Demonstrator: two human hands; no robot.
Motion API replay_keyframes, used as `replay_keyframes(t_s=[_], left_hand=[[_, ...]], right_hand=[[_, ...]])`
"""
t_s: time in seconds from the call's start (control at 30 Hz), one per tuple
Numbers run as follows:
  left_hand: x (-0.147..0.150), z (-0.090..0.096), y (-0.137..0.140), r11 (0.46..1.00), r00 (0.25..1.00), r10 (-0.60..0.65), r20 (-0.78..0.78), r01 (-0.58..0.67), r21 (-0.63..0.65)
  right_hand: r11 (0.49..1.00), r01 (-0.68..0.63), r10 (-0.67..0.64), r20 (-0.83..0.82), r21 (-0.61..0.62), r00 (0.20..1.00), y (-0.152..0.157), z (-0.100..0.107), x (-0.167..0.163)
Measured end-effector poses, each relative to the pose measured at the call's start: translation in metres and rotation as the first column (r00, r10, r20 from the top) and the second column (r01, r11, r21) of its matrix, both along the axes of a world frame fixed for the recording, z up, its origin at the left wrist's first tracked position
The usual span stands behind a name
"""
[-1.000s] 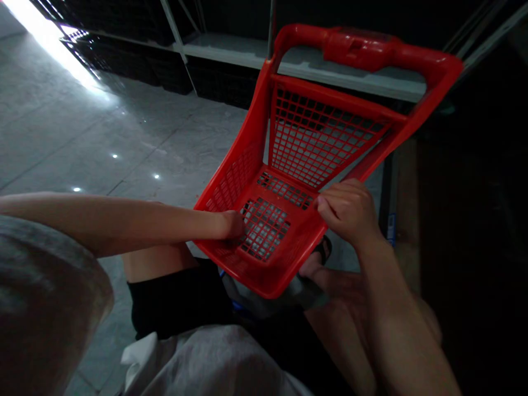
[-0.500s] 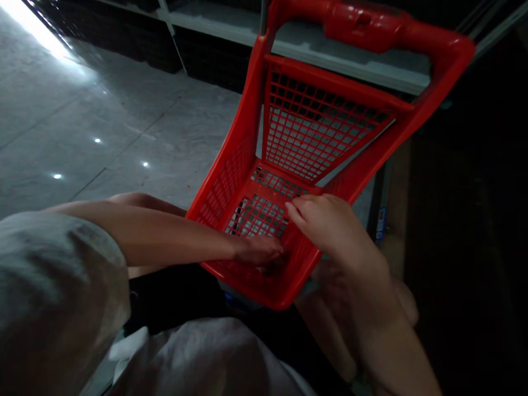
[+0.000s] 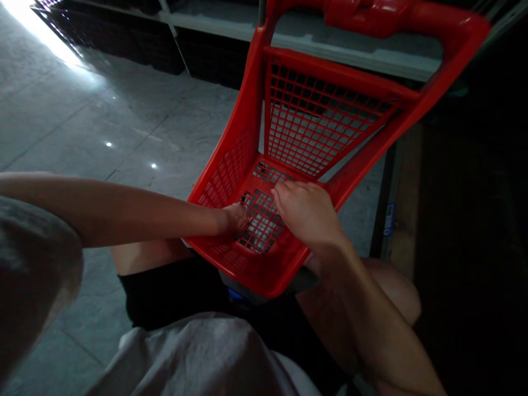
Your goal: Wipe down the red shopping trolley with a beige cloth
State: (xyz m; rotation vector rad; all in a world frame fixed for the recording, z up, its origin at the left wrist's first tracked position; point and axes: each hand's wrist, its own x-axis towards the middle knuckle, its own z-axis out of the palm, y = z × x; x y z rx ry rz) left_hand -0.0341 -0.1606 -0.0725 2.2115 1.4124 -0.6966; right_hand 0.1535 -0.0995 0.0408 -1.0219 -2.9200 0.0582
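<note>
A small red plastic shopping cart (image 3: pixel 297 275) with a grid-patterned basket stands tilted in view between my knees. My left hand (image 3: pixel 237 218) reaches over its left rim into the basket, close to the grid floor. The fingers there are curled, and whatever they hold, if anything, is hidden. Across the right rim lies my right hand (image 3: pixel 305 209), with fingers bent over the edge toward the inside; its palm side is out of sight. The cart's thick red handle (image 3: pixel 371 16) rises at the top of the view.
Behind the cart runs a pale shelf (image 3: pixel 355 52) with dark crates (image 3: pixel 210 58) underneath. Grey floor (image 3: pixel 136 115) with bright reflections stretches to the left. A brown board with a blue label (image 3: pixel 389 219) stands at the right, beside a dark area.
My left hand has moved left and away from me, from the basket's near right corner to its left side. My right hand has shifted slightly left and farther along the rim.
</note>
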Motion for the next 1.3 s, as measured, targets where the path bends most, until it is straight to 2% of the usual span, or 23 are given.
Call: replay_keyframes(t_s=[0.1, 0.17, 0.23, 0.3, 0.37, 0.47, 0.57, 0.67, 0.8, 0.9, 0.97, 1.03, 1.1, 1.2, 1.3], left_hand=[[0.028, -0.005, 0.007, 1.0, 0.999, -0.024, 0.042, 0.024, -0.007], [0.055, -0.006, 0.006, 0.999, 0.99, -0.03, 0.14, 0.031, -0.007], [0.077, -0.006, 0.002, 0.999, 0.971, -0.013, 0.237, 0.021, -0.029], [0.086, -0.006, 0.003, 0.998, 0.965, 0.005, 0.263, 0.01, -0.058], [0.08, -0.007, 0.011, 0.999, 0.976, 0.013, 0.219, -0.003, -0.046], [0.049, -0.007, 0.036, 0.994, 0.989, 0.096, 0.111, -0.101, 0.041], [0.016, -0.006, 0.064, 0.966, 0.976, 0.216, 0.028, -0.218, 0.139], [0.0, -0.007, 0.077, 0.939, 0.961, 0.275, 0.032, -0.276, 0.204], [0.017, -0.017, 0.073, 0.937, 0.96, 0.247, 0.132, -0.271, 0.22], [0.044, -0.022, 0.062, 0.959, 0.953, 0.174, 0.246, -0.221, 0.177], [0.061, -0.021, 0.057, 0.983, 0.941, 0.091, 0.326, -0.137, 0.122], [0.075, -0.019, 0.054, 0.996, 0.931, 0.027, 0.364, -0.057, 0.073], [0.084, -0.017, 0.053, 0.998, 0.937, 0.017, 0.348, -0.035, 0.047], [0.087, -0.014, 0.056, 0.998, 0.963, 0.047, 0.267, -0.058, 0.035], [0.073, -0.012, 0.062, 0.989, 0.98, 0.131, 0.148, -0.139, 0.046]], right_hand=[[0.991, 0.134, -0.134, -0.113, -0.012, 0.984, 0.001, -0.001, -0.004], [0.977, 0.212, -0.214, -0.149, -0.03, 0.965, 0.005, -0.003, -0.003], [0.969, 0.245, -0.247, -0.153, -0.033, 0.957, 0.008, -0.004, 0.0], [0.966, 0.256, -0.258, -0.113, -0.03, 0.96, 0.011, -0.005, 0.003], [0.961, 0.276, -0.277, -0.049, -0.025, 0.96, 0.01, -0.006, 0.004], [0.947, 0.32, -0.32, -0.029, -0.01, 0.947, 0.007, -0.004, 0.002], [0.938, 0.347, -0.341, -0.16, 0.011, 0.926, 0.005, -0.001, 0.001], [0.94, 0.335, -0.301, -0.309, 0.063, 0.902, 0.012, -0.003, 0.012], [0.971, 0.188, -0.128, -0.342, 0.15, 0.931, 0.03, -0.011, 0.037], [0.971, 0.163, -0.099, -0.326, 0.177, 0.94, 0.039, -0.016, 0.051], [0.971, 0.163, -0.104, -0.306, 0.176, 0.946, 0.039, -0.015, 0.057], [0.969, 0.183, -0.134, -0.271, 0.166, 0.953, 0.036, -0.011, 0.06], [0.962, 0.229, -0.195, -0.215, 0.148, 0.957, 0.032, -0.005, 0.059], [0.93, 0.329, -0.316, -0.098, 0.165, 0.944, 0.029, 0.003, 0.049], [0.882, 0.417, -0.428, 0.006, 0.221, 0.904, 0.03, 0.008, 0.037]])
